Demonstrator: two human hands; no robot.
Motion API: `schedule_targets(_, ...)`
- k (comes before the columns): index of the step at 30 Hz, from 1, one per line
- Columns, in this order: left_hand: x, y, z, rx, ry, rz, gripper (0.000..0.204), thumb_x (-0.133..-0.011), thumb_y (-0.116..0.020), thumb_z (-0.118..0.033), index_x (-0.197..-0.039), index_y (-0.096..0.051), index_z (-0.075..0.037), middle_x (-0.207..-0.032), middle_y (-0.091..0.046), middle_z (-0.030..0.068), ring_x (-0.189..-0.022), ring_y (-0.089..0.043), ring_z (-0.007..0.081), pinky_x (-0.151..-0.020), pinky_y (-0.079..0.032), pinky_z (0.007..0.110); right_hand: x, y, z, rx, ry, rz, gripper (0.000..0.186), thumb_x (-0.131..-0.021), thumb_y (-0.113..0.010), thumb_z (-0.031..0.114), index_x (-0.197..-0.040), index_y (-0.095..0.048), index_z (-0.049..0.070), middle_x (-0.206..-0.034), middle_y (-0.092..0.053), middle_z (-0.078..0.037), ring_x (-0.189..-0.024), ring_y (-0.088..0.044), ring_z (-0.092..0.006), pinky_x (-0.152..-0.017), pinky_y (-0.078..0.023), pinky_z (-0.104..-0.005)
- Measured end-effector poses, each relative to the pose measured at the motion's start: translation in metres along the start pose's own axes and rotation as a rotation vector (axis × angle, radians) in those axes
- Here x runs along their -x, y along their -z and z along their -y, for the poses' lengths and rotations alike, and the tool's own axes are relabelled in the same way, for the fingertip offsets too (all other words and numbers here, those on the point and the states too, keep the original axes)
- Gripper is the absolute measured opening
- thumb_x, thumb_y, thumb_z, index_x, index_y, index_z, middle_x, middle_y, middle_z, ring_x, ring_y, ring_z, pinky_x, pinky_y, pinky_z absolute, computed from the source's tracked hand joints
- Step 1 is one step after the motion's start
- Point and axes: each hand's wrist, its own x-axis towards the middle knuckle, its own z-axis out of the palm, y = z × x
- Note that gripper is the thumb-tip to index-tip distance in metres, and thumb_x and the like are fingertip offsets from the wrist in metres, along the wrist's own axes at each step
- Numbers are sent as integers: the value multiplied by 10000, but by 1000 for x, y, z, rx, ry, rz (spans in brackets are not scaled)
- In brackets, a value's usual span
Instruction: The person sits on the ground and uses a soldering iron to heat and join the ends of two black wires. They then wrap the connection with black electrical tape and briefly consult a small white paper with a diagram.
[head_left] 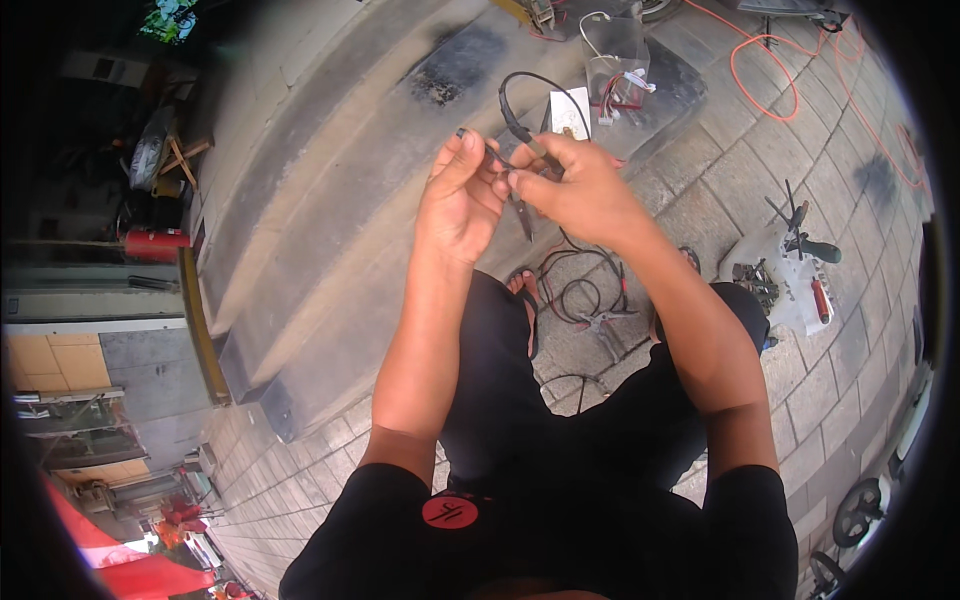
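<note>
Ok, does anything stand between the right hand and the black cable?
Nothing visible: the right hand has the black cable in its grip. A pointed tool sticks out below, not between them.

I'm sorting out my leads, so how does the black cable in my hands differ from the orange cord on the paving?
The black cable is gripped in your right hand, while the orange cord lies untouched on the paving. Near that hand, the black cable forms an arch; the orange cord spreads in a broad loop. Both look flexible and curved.
</note>
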Motion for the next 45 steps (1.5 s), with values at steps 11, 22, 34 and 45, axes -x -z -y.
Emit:
schedule_targets(11,15,-18,-4,-147,-67,53,181,-1001,-731,-216,-1057,-692,-49,-893,-693,24,-746,-619,117,-607,-454,264,-4,-1,-5,43,75,-49,225,-973,-661,175,-1061,-685,-31,-843,-675,18,-705,-560,-42,-585,-452,-246)
schedule_targets(22,16,-16,1,-387,-172,62,172,-944,-779,-77,-1085,-690,-36,-887,-687,9,-644,-567,90,-544,-404,236,-5,2,-8,-45,3,17,243,-978,-662,194,-1061,-698,-31,-852,-669,12,-749,-551,-43,-626,-450,-256)
schedule_targets(34,-11,-66,24,-571,-486,193,234,-943,-775,-37,-1139,-647,-20,-1033,-708,39,-766,-617,60,-635,-505,216,-4,44,10,-417,58,-75,215,-1013,-658,150,-1174,-695,12,-926,-666,48,-736,-529,6,-591,-392,-180)
schedule_targets(45,-22,-68,49,-644,-544,216,237,-940,-713,91,-1144,-636,-1,-1179,-668,92,-979,-651,126,-824,-552,269,-3,50,21,-414,50,-189,241,-995,-668,150,-1191,-658,11,-972,-673,4,-792,-550,-28,-674,-436,-215)
